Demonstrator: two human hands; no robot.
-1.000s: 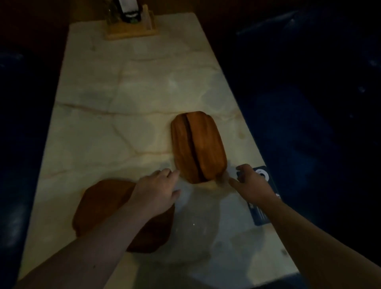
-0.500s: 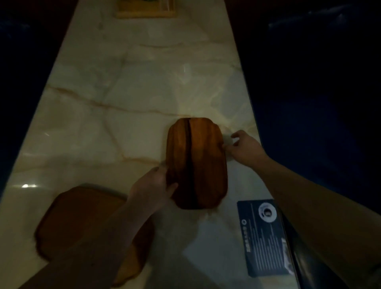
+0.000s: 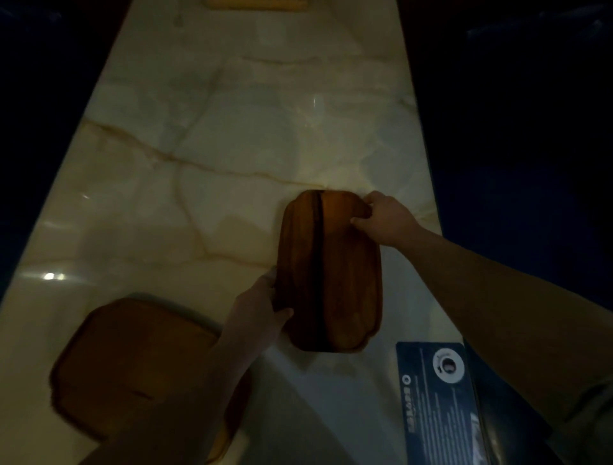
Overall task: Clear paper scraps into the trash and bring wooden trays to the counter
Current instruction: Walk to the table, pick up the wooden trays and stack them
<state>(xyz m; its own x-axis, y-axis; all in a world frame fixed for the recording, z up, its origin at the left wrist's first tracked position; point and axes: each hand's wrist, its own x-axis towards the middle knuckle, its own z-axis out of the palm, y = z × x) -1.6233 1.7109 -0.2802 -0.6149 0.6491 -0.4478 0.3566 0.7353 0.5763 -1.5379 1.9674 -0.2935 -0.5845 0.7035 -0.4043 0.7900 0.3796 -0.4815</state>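
An oblong wooden tray (image 3: 335, 272) with a dark groove along its length lies on the marble table (image 3: 205, 139), right of centre. My left hand (image 3: 258, 308) grips its near left edge, thumb over the rim. My right hand (image 3: 381, 215) holds its far right corner, fingers curled over the rim. A second, wider wooden tray (image 3: 132, 365) sits at the near left, partly hidden under my left forearm. No paper scraps are visible.
A dark blue printed card (image 3: 441, 398) lies at the table's near right edge. A light wooden holder (image 3: 255, 3) stands at the far end, mostly out of frame. Dark blue seating flanks the table on both sides.
Both hands went from hovering near the oblong tray to gripping it at opposite edges. My right hand moved to the far corner. The view shifted forward over the table.
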